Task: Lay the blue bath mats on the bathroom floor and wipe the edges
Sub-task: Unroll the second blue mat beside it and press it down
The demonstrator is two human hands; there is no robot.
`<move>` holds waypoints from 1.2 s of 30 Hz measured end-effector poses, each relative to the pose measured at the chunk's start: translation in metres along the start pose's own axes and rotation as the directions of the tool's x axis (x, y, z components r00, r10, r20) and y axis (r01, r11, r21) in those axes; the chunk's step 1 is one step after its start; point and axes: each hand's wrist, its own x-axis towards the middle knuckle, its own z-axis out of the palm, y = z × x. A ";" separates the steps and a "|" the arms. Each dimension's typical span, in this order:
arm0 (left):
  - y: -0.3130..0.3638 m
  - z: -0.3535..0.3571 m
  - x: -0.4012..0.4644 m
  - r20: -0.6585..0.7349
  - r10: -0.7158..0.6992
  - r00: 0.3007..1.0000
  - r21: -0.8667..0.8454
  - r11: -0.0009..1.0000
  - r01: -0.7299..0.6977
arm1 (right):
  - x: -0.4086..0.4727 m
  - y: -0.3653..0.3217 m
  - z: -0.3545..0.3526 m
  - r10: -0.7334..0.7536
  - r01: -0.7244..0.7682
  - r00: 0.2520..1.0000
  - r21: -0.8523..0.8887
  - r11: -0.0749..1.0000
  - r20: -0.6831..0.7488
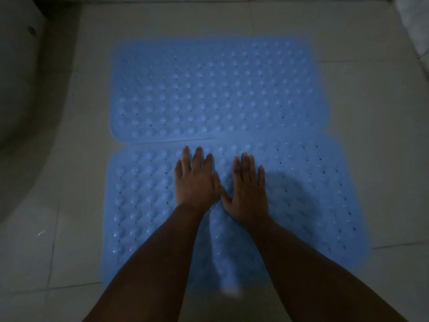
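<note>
Two blue bath mats with raised bumps and small holes lie flat on the tiled floor, one behind the other. The far mat [216, 89] meets the near mat [144, 205] along a seam across the middle. My left hand [196, 180] and my right hand [249, 187] press flat on the near mat, side by side, fingers straight and pointing away from me. The thumbs nearly touch. Both forearms cover the near mat's middle and front edge.
Pale floor tiles [371, 135] surround the mats. A curved white fixture base [25, 84] stands at the left. Something white and textured [415, 26] sits in the far right corner. The room is dim.
</note>
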 end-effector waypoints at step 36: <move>0.031 0.042 -0.027 0.068 0.141 0.988 0.080 0.986 -0.146 | 0.111 0.038 -0.068 -0.030 0.102 0.989 0.530 0.842 -0.143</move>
